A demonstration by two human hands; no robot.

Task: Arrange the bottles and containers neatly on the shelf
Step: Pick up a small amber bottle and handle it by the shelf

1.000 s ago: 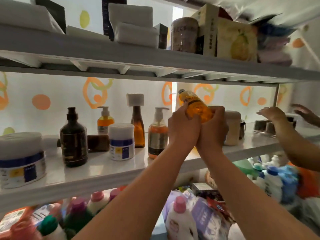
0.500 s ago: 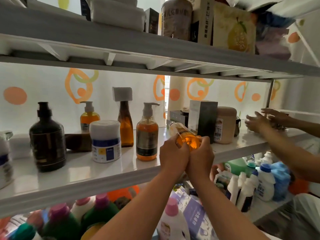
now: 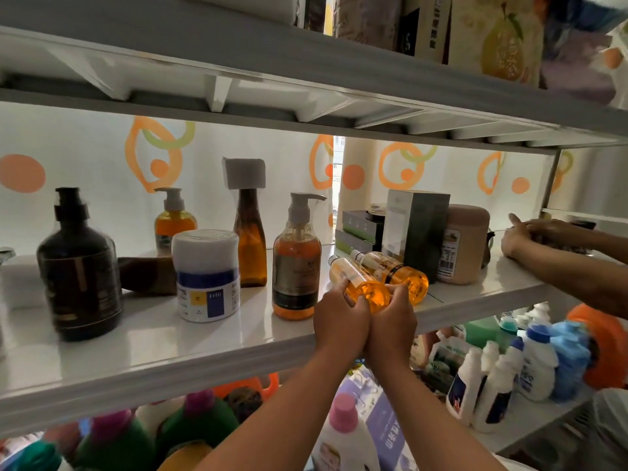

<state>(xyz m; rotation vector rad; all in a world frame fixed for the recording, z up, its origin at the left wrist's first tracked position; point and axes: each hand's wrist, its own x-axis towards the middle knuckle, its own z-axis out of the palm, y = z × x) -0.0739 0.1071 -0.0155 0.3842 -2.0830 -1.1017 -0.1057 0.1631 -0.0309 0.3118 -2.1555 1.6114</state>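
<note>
Both my hands hold one small orange bottle point(image 3: 361, 283), tilted with its white cap pointing up and left, just over the front of the middle shelf point(image 3: 136, 351). My left hand point(image 3: 339, 322) and my right hand point(image 3: 394, 322) are pressed together round its base. A second small orange bottle point(image 3: 396, 271) lies on its side on the shelf right behind. Standing to the left are an amber pump bottle point(image 3: 297, 263), a white jar with a blue label point(image 3: 205, 277), a tall brown bottle point(image 3: 250, 239), a small orange pump bottle point(image 3: 173, 220) and a dark pump bottle point(image 3: 80, 266).
A grey-white box point(image 3: 418, 232) and a beige jar point(image 3: 465, 246) stand right of the lying bottle. Another person's hands point(image 3: 530, 232) work at the shelf's right end. The upper shelf point(image 3: 306, 73) hangs low overhead. Detergent bottles point(image 3: 492, 379) crowd the shelf below.
My hands have brought the orange bottle down from shoulder height to the shelf's front edge, tilting it over. The view has shifted left and closer.
</note>
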